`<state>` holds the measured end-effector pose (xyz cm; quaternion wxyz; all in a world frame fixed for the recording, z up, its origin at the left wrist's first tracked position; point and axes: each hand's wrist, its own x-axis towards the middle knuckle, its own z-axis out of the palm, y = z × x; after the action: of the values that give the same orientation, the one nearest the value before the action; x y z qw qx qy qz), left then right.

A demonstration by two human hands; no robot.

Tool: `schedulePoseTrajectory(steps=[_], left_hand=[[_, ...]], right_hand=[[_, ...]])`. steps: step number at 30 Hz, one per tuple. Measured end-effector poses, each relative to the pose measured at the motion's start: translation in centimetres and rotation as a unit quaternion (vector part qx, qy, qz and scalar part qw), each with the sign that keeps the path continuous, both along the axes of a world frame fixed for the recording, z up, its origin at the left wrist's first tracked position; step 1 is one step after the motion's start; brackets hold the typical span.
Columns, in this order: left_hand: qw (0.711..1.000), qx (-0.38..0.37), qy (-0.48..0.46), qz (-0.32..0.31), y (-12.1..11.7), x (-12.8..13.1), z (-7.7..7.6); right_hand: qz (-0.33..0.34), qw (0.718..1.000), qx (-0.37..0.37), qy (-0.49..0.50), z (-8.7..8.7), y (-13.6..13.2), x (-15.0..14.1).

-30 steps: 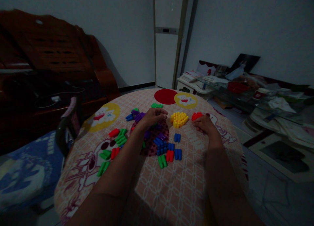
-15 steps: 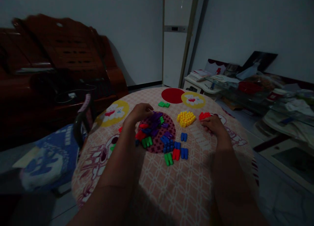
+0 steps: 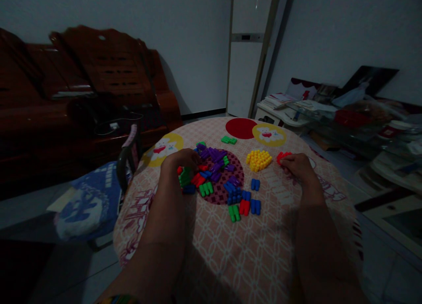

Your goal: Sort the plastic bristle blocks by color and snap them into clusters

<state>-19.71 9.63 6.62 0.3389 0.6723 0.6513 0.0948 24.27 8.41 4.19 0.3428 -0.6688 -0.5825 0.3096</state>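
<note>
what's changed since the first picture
The left hand has moved left across the mixed blocks, from near the yellow blocks to their left side; whether it took or let go of anything cannot be told. The view has swung left. The right hand stays at the red blocks; the yellow blocks and the far green blocks lie as before.

The wooden sofa (image 3: 112,60) and cartoon-print tablecloth (image 3: 257,242) show a home.
</note>
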Motion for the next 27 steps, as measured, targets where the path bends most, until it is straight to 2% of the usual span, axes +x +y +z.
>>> schedulePoseTrajectory(steps=[5, 9, 11, 13, 17, 19, 22, 24, 27], left_hand=[[0.995, 0.004, 0.078, -0.057, 0.5, 2.1, -0.2], [0.985, 0.095, 0.125, -0.076, 0.7, 2.4, 0.3], [0.985, 0.128, 0.079, -0.088, 0.6, 3.2, 1.0], [0.982, 0.158, -0.02, -0.097, 0.3, 5.0, 1.6], [0.946, 0.158, -0.252, -0.13, -0.3, 10.2, 1.7], [0.931, 0.151, -0.301, -0.143, -0.6, 12.4, 1.3], [0.93, 0.171, -0.295, -0.136, -0.7, 13.6, 1.2], [0.939, 0.194, -0.252, -0.127, -0.7, 12.9, 1.7], [0.955, 0.246, -0.144, -0.086, -0.5, 10.1, 2.9]], right_hand=[[-0.01, 1.0, 0.014, 0.005, 0.9, -0.1, -0.5], [0.012, 0.999, 0.022, 0.041, 1.8, 0.0, -2.2], [0.057, 0.995, 0.019, 0.076, 2.4, -0.1, -4.2], [0.127, 0.985, 0.022, 0.114, 2.8, -0.2, -6.7], [0.215, 0.959, 0.034, 0.181, 2.7, -0.4, -11.3], [0.212, 0.953, 0.065, 0.208, 2.4, -0.3, -12.4], [0.191, 0.946, 0.085, 0.247, 2.2, 0.0, -12.4], [0.165, 0.944, 0.088, 0.271, 2.6, 0.3, -11.2], [0.079, 0.956, 0.114, 0.259, 3.8, 0.3, -7.7]])
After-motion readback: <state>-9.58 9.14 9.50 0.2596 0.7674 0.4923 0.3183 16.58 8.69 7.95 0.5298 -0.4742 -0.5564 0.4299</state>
